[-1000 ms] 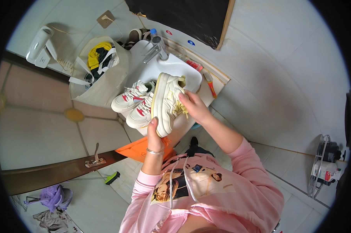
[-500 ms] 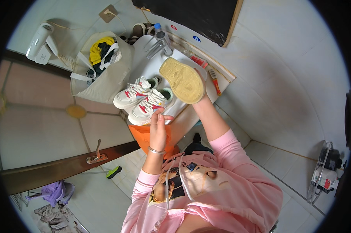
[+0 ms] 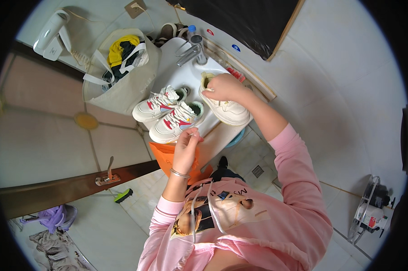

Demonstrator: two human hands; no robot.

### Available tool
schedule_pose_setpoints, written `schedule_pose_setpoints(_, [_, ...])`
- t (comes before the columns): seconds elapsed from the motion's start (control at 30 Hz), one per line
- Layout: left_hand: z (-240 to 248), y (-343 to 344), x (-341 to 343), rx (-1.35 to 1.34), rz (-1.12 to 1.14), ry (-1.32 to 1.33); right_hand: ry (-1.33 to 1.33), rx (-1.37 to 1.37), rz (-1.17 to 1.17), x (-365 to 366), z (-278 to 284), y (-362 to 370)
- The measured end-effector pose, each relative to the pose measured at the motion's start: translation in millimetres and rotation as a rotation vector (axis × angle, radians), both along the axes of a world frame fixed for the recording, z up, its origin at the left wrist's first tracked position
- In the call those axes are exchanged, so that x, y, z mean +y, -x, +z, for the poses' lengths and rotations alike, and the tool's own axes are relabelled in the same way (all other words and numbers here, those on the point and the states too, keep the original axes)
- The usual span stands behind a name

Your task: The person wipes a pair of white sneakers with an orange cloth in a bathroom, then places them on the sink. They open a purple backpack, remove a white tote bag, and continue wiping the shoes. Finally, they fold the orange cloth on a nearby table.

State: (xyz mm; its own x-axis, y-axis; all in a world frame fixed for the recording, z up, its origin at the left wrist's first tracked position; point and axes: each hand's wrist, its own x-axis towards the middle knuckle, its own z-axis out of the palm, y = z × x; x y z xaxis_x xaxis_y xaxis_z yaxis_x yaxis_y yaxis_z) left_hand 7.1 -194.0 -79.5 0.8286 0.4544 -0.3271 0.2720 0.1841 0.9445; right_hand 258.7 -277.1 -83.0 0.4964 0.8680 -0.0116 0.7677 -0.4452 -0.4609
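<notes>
At the right side of the washbasin, my right hand [image 3: 225, 87] grips an off-white shoe [image 3: 234, 113] near its opening, and the shoe's upper faces up. Its sole is hidden from view. A pair of sneakers, a left one [image 3: 145, 110] and a right one [image 3: 165, 128], sits on the basin's left part; both are white with red patches and laces. Just in front of the nearer sneaker is my left hand [image 3: 186, 147], thumb and fingers drawn together. Whatever may be between those fingertips is too small to make out.
The white washbasin [image 3: 168, 72] has a metal faucet [image 3: 196, 50]. Left of it stands a beige bag [image 3: 122, 90] of clothes, below a wall-mounted hair dryer [image 3: 55, 34]. An orange bag [image 3: 165, 156] hangs at the basin's front. A door handle [image 3: 109, 176] juts out at left.
My right hand has turned the shoe over, from sole facing me to upper facing me, and shifted it slightly right. My left hand's fingers have drawn together.
</notes>
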Motion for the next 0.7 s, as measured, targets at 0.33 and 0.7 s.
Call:
schedule_pose_setpoints(0.33, [4, 19, 7, -0.046, 0.153, 0.034, 0.311, -0.163, 0.245, 41, -61, -25])
schedule_pose_setpoints(0.7, [10, 83, 47, -0.166, 0.433, -0.025, -0.482, -0.103, 0.064, 36, -18, 75])
